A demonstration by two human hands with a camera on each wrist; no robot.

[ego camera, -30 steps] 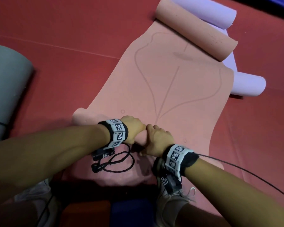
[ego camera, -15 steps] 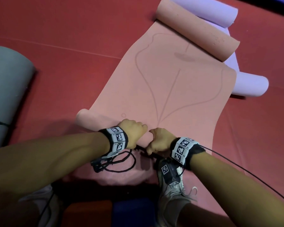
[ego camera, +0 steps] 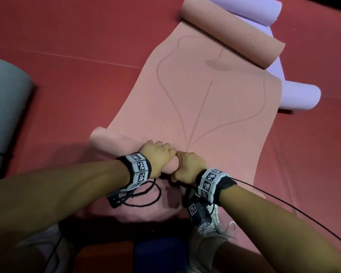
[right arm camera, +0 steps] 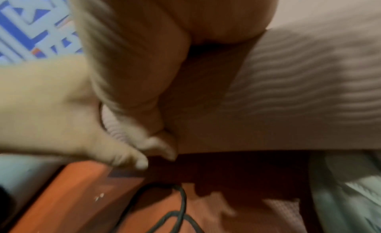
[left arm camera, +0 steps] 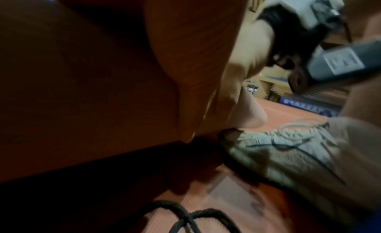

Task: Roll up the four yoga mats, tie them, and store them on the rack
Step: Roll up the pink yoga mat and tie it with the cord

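Hands meet at the middle of the pink mat (ego camera: 201, 107), which we take as our landmark on the red floor (ego camera: 77, 32). Our left hand (ego camera: 158, 156) curls over the small roll at the mat's near end, fingers wrapped across the top of it. Our right hand (ego camera: 187, 166) sits just beside the left, knuckles touching it, its fingers likewise curled round the same roll. In the right wrist view the thumb and fingertips press into the ribbed underside of the mat, though the picture is blurred. The far end of the pink mat is also curled into a thick roll (ego camera: 232, 32), and faint curved lines are printed on the flat stretch between the two rolls.

Beyond and under the far end of the pink mat lies a lilac mat (ego camera: 297, 97), curled at both ends. Well to the left of the pink mat a grey rolled mat (ego camera: 6, 107) lies with a dark tie round it. A black cord (ego camera: 144, 196) lies looped on the pink mat's near part, just behind our left wrist. Our grey shoe (ego camera: 209, 239) stands on the mat's near edge below the right wrist.

Both wristbands (ego camera: 139, 168) carry black-and-white square code markers; we can read no words or brand on them or on the mats.
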